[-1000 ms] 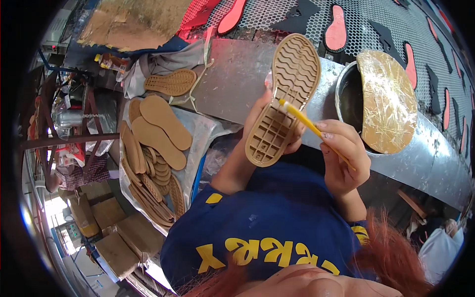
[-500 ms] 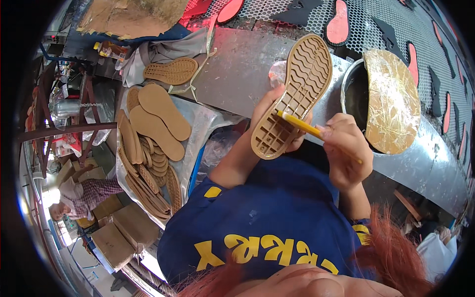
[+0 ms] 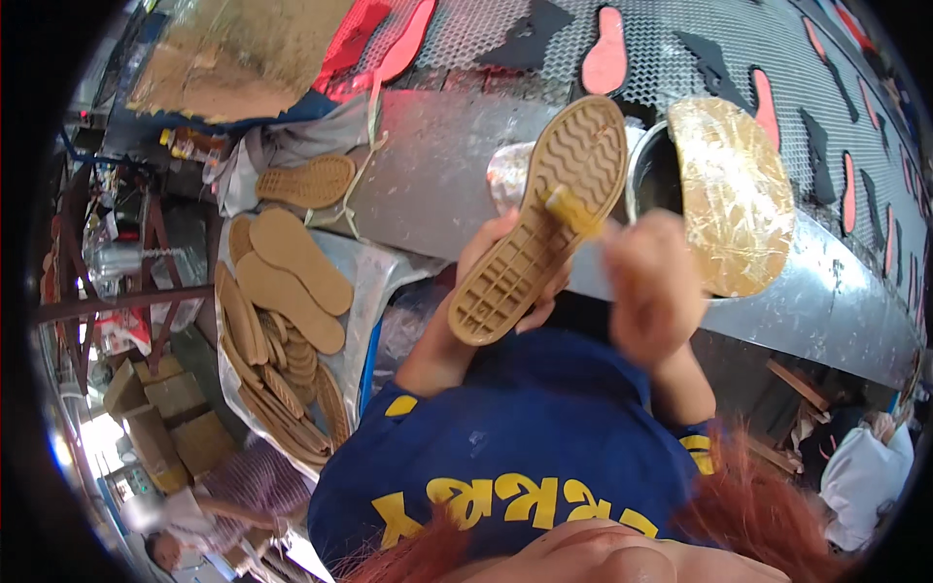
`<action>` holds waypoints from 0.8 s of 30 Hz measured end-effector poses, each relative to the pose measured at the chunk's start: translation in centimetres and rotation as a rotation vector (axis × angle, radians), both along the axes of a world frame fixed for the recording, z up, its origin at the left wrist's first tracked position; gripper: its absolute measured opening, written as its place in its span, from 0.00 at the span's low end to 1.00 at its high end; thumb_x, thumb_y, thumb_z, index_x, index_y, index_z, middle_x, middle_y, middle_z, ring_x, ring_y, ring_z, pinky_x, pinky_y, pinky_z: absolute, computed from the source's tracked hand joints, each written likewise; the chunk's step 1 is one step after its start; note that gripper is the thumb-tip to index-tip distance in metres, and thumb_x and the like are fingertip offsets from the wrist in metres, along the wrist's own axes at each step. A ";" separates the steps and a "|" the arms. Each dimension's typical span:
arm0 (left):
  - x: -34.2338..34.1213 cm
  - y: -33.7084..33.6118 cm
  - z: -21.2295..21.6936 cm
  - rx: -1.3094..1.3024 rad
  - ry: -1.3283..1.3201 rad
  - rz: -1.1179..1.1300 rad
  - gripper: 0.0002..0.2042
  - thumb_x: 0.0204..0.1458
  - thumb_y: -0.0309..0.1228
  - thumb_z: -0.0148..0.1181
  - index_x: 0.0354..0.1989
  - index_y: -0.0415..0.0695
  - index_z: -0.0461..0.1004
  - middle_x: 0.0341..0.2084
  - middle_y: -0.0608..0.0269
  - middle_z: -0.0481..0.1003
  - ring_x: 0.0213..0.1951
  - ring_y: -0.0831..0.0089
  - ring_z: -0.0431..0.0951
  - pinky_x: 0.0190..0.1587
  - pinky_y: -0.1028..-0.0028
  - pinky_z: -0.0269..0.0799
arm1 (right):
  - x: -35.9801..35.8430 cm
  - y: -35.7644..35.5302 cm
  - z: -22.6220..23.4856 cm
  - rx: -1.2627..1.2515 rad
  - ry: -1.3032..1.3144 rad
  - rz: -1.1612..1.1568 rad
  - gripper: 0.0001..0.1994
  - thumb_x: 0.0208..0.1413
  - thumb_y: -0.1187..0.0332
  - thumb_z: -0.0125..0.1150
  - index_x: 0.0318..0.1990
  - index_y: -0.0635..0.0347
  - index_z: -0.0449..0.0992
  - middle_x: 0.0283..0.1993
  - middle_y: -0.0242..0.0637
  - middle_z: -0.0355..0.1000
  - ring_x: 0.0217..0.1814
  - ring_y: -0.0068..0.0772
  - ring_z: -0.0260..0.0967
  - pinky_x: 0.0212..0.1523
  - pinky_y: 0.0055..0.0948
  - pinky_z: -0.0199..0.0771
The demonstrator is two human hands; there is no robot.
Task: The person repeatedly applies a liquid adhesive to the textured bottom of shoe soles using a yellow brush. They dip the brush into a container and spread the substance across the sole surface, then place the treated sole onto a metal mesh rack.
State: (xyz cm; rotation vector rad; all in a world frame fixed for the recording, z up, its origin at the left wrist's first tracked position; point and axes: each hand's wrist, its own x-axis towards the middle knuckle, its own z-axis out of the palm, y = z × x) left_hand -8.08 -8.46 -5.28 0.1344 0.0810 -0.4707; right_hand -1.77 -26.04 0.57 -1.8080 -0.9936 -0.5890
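Note:
My left hand [image 3: 493, 264] holds a tan rubber shoe sole [image 3: 544, 219] from behind, its treaded face turned toward me and its toe tilted up to the right. My right hand [image 3: 649, 287], blurred by motion, grips a yellow brush [image 3: 575, 212] whose tip lies against the middle of the sole. Just right of the sole stands a round metal pot [image 3: 653, 173] with a glue-crusted lid [image 3: 736, 194] leaning on its rim.
A metal workbench [image 3: 447, 175] runs behind the sole. A heap of tan soles [image 3: 282, 321] lies at left, one more sole [image 3: 306, 182] beyond it. Red and black insoles [image 3: 604, 51] rest on a mesh surface at the back. Cardboard boxes [image 3: 160, 408] and a seated person [image 3: 209, 515] are lower left.
The sole has been raised and tilted further right. My right hand has moved up with the brush, drawing it from the heel part toward the middle of the sole.

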 end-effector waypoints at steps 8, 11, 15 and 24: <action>-0.6 0.0 -0.9 -0.184 -0.159 -0.122 0.32 0.54 0.50 0.42 0.58 0.32 0.57 0.27 0.45 0.65 0.30 0.60 0.73 0.17 0.64 0.69 | 3.1 -0.6 -1.0 0.283 0.302 -0.019 0.12 0.44 0.88 0.55 0.37 0.65 0.74 0.28 0.38 0.70 0.28 0.33 0.68 0.31 0.25 0.68; -1.3 0.5 -1.5 -0.112 -0.181 -0.146 0.33 0.54 0.51 0.42 0.60 0.36 0.55 0.31 0.45 0.65 0.27 0.62 0.70 0.16 0.66 0.66 | 2.4 -0.8 -0.6 0.147 0.151 -0.087 0.14 0.40 0.87 0.55 0.37 0.65 0.74 0.28 0.37 0.70 0.26 0.32 0.65 0.32 0.26 0.68; -1.2 0.3 -0.8 -0.073 -0.175 -0.001 0.30 0.55 0.49 0.40 0.56 0.34 0.59 0.28 0.46 0.66 0.27 0.61 0.72 0.17 0.65 0.68 | -2.7 0.9 -0.2 0.090 -0.020 0.080 0.14 0.37 0.83 0.56 0.36 0.64 0.75 0.28 0.37 0.68 0.24 0.34 0.62 0.27 0.33 0.63; -2.5 0.0 0.0 -0.031 -0.250 0.028 0.33 0.55 0.53 0.41 0.58 0.35 0.57 0.24 0.47 0.66 0.22 0.65 0.68 0.16 0.69 0.66 | -0.2 -0.3 -0.5 0.118 -0.040 -0.100 0.16 0.37 0.85 0.58 0.38 0.64 0.75 0.23 0.35 0.63 0.23 0.37 0.60 0.26 0.32 0.62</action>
